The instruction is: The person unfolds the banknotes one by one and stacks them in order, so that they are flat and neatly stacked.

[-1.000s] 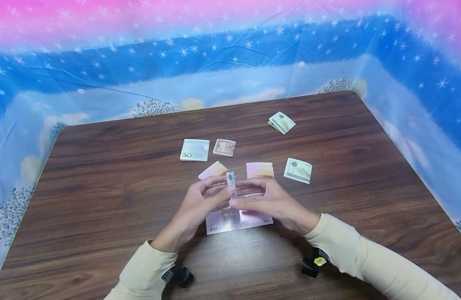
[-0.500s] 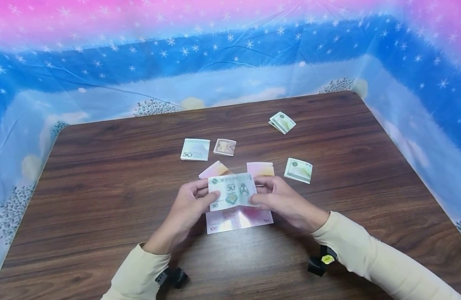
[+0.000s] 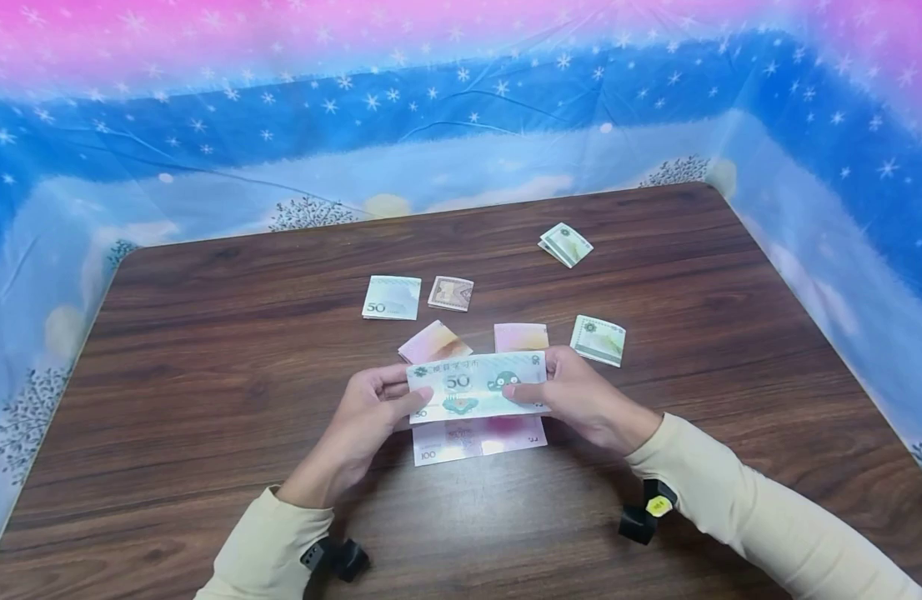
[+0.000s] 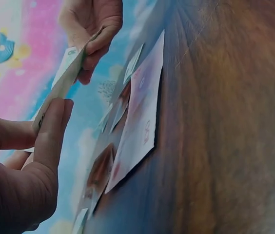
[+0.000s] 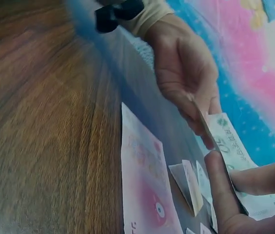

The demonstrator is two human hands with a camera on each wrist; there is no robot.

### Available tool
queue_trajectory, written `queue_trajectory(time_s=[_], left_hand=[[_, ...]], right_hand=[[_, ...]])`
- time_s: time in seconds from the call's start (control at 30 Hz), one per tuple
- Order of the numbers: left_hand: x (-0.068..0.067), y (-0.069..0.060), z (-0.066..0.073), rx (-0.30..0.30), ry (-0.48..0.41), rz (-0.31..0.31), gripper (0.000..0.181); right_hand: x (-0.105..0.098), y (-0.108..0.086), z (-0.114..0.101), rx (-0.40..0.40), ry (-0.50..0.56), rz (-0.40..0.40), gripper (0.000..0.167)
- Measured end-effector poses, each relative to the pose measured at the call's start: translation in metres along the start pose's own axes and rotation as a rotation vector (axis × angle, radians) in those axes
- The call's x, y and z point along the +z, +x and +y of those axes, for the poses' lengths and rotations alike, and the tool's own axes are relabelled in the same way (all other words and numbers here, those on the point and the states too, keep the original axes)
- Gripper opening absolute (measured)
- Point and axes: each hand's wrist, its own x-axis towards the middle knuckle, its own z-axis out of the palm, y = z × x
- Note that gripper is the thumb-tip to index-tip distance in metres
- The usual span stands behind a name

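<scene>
Both hands hold up a green 50 play banknote (image 3: 461, 406), spread out flat with a fox-like cartoon figure or similar print on it. At its left end my left hand (image 3: 365, 429) pinches it, thumb in front and fingers behind. The other end is pinched by my right hand (image 3: 594, 404) in the same way. In the left wrist view the note (image 4: 62, 90) is seen nearly edge-on, above the table. Beneath it on the tabletop lies an unfolded pink 100 note (image 3: 449, 450), its upper part hidden by the green note.
Two folded pink notes, one on the left (image 3: 434, 342) and one on the right (image 3: 523, 337), lie just beyond the hands. Farther off are a folded 50 note (image 3: 392, 298), a folded brown note (image 3: 451, 294) and two folded green notes. A brown wooden table (image 3: 206, 375) bears everything.
The green note was a narrow folded piece between the fingers. It has been opened out to full width, the hands moving apart.
</scene>
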Motion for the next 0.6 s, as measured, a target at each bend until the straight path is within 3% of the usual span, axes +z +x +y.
queue_trajectory(time_s=[0.13,0.23,0.43,0.6], left_hand=[[-0.002,0.000,-0.001,-0.009,0.003,0.022,0.034],[-0.005,-0.001,0.000,0.003,0.049,0.048,0.033],[-0.013,-0.005,0.001,0.036,0.171,0.032,0.027],[-0.017,-0.006,0.000,0.061,0.360,-0.006,0.016]], right_hand=[[-0.005,0.001,0.001,0.008,0.041,-0.024,0.037],[-0.009,0.003,0.003,-0.024,0.011,0.007,0.035],[-0.018,0.004,0.006,-0.099,-0.173,0.121,0.020],[-0.021,0.003,0.010,-0.140,-0.299,0.127,0.021]])
